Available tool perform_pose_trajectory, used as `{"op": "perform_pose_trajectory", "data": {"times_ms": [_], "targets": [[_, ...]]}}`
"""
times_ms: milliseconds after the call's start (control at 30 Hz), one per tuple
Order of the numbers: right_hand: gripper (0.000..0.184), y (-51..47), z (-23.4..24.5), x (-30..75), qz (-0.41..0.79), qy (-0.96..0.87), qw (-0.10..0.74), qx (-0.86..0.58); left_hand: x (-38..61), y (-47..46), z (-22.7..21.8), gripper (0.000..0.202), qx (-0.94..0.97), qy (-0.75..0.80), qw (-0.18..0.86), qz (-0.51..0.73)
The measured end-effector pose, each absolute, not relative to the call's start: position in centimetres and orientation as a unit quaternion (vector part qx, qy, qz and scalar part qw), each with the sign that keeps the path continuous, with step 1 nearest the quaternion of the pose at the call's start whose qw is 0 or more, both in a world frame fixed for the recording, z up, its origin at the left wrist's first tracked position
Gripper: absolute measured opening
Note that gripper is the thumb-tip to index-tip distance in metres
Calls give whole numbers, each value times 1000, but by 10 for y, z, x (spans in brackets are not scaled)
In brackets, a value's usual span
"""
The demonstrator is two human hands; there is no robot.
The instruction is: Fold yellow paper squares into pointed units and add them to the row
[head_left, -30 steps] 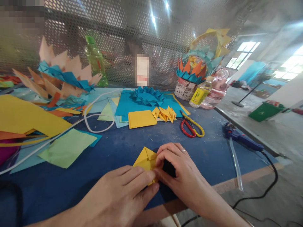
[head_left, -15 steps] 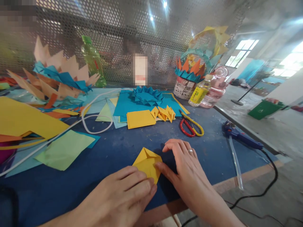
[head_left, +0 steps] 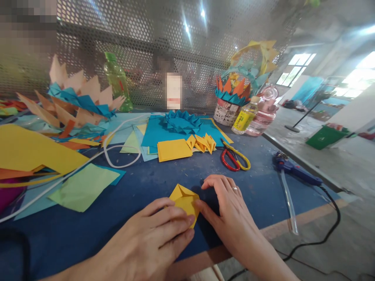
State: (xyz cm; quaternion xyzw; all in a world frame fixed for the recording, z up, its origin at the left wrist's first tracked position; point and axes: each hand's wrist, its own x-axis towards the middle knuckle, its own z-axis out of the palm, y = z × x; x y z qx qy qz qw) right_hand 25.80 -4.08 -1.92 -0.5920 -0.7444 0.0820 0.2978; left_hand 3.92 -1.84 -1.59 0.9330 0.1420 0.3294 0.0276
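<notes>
A partly folded sheet of yellow paper (head_left: 184,203) lies on the blue tabletop near its front edge, its far end creased to a point with a small raised fold. My left hand (head_left: 162,230) covers its near left part, fingers pressed together over the paper and holding it down; the thumb is hidden. At the paper's right edge, the thumb of my right hand (head_left: 227,208) touches it. The other fingers of that hand are bent and apart from the thumb, with nothing between them. Beyond both hands are a stack of yellow paper rectangles (head_left: 175,150) and several folded yellow pieces (head_left: 202,143).
Scissors (head_left: 235,157) and a glue gun (head_left: 299,169) lie to the right. A blue folded ring (head_left: 182,123) rests at the back. Left are a green sheet (head_left: 84,187), a white cable (head_left: 63,178) and paper crowns (head_left: 80,95). Bottles (head_left: 246,116) stand at back right.
The left hand's fingers have shifted and spread slightly over the yellow paper. The right hand has barely moved, its thumb still at the paper's edge. The camera view has tilted a little.
</notes>
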Motion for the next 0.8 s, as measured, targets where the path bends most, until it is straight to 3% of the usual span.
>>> {"op": "perform_pose_trajectory", "data": {"times_ms": [167, 400, 600, 700, 800], "targets": [[26, -41, -21, 258, 82, -748, 312, -579, 39, -32, 2, 37, 932, 203, 100, 284], [19, -44, -17, 258, 62, -753, 361, -546, 40, -31, 3, 32, 927, 194, 102, 304], [36, -59, -13, 261, 54, -833, 380, -399, 41, -27, 2, 34, 920, 172, 90, 342], [42, -63, -13, 262, 49, -849, 365, -379, 39, -27, 2, 35, 915, 241, 60, 316], [43, -64, -13, 263, 23, -855, 352, -380, 39, -24, -2, 24, 908, 290, 127, 276]]}}
